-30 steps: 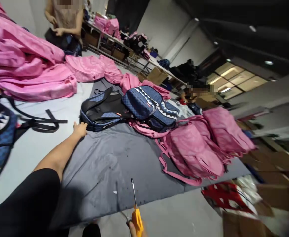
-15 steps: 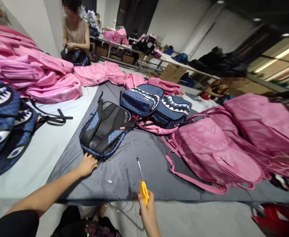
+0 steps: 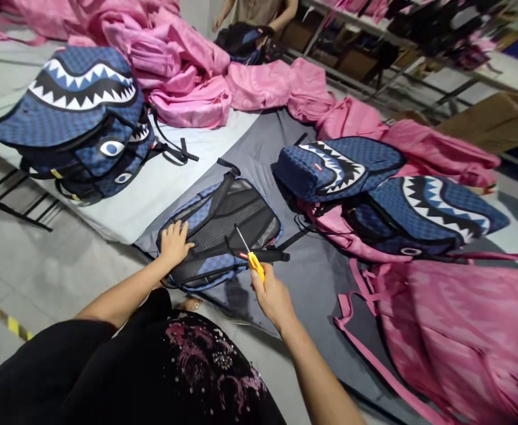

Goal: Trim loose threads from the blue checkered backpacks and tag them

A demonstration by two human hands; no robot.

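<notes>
Backpack (image 3: 223, 227) face-down on desk (image 3: 121, 203); my left hand (image 3: 175, 243) flat on it, fingers spread; right hand (image 3: 271, 295), fingers clamped on screwdriver (image 3: 250, 258).

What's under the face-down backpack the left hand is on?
The backpack lies on a grey cloth; the left hand rests on its back panel. Its front side and anything beneath it are covered.

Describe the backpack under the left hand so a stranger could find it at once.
Find the dark grey cloth on the table. At its near edge lies a blue checkered backpack, under the left hand. Unlike the shark-mouth backpacks beside it, it lies face down, black mesh back and straps up.
</notes>
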